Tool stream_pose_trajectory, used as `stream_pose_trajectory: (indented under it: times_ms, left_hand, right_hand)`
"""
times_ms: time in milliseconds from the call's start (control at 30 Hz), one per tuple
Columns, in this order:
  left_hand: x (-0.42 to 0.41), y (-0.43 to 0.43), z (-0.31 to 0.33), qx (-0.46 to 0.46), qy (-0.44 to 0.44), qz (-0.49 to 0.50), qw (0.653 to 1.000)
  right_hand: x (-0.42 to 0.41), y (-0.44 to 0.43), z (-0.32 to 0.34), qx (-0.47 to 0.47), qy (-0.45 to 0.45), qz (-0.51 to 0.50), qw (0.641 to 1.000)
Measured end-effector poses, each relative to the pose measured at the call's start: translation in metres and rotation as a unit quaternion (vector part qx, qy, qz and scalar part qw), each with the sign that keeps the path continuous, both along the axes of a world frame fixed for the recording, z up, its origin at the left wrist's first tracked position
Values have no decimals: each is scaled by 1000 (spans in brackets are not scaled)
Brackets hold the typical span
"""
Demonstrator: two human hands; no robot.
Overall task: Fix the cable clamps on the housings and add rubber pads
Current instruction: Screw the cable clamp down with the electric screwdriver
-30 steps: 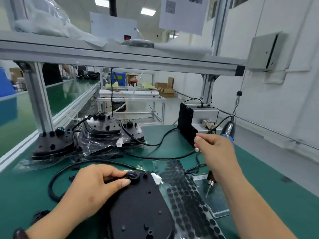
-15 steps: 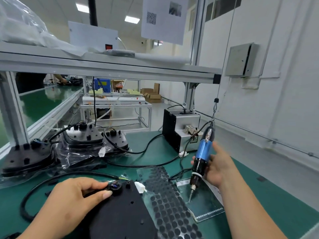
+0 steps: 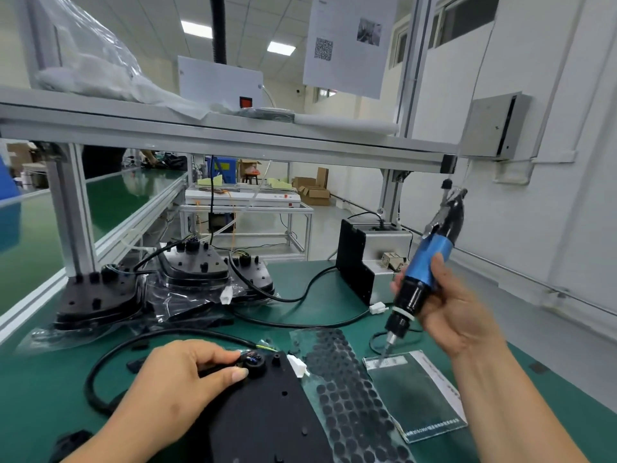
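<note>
A flat black housing (image 3: 267, 419) lies on the green bench in front of me. My left hand (image 3: 180, 389) rests on its upper left corner, thumb and forefinger pinching the black cable clamp (image 3: 252, 362) where the black cable (image 3: 110, 359) enters. My right hand (image 3: 447, 309) grips a blue and black electric screwdriver (image 3: 420, 272), tilted, its bit pointing down over a small clear bag (image 3: 414, 392). A clear sheet of round black rubber pads (image 3: 347, 396) lies just right of the housing.
Three more black housings (image 3: 197, 262) on plastic bags sit at the back left. A black and silver power box (image 3: 367, 255) stands at the back right with cables running across the bench. An aluminium frame shelf (image 3: 233, 138) spans overhead.
My right hand reached toward the hanging screwdriver, took hold of it and brought it down toward me. My left hand stayed on the clamp.
</note>
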State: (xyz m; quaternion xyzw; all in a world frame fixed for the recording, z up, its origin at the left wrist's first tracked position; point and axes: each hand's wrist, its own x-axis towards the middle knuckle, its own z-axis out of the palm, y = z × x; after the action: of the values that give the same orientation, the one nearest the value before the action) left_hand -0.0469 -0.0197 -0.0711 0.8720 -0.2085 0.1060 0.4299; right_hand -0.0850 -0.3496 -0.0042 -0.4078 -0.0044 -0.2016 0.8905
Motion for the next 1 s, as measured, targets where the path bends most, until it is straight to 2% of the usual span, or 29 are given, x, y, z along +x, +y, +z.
stream_pose_trajectory:
  times_ms: [100, 233, 300, 433, 600, 800, 1000]
  left_hand:
    - [-1, 0, 0, 1, 3, -2, 1000]
    - [-1, 0, -1, -6, 14, 1, 1000]
    - [-1, 0, -2, -5, 15, 6, 1000]
    - [-2, 0, 0, -2, 5, 8, 1000]
    - [-1, 1, -2, -4, 12, 12, 1000]
    - [-2, 1, -2, 4, 24, 14, 1000]
    - [-5, 0, 0, 4, 39, 15, 999]
  right_hand:
    - [3, 26, 15, 24, -28, 26, 999]
    - [14, 64, 25, 91, -16, 126, 988]
    - [20, 81, 29, 93, -5, 139, 986]
    - [33, 105, 34, 47, 3, 151, 987]
    - [41, 127, 35, 33, -23, 178, 983]
    - [46, 145, 35, -106, -75, 164, 978]
    - [48, 160, 42, -161, -126, 171, 964]
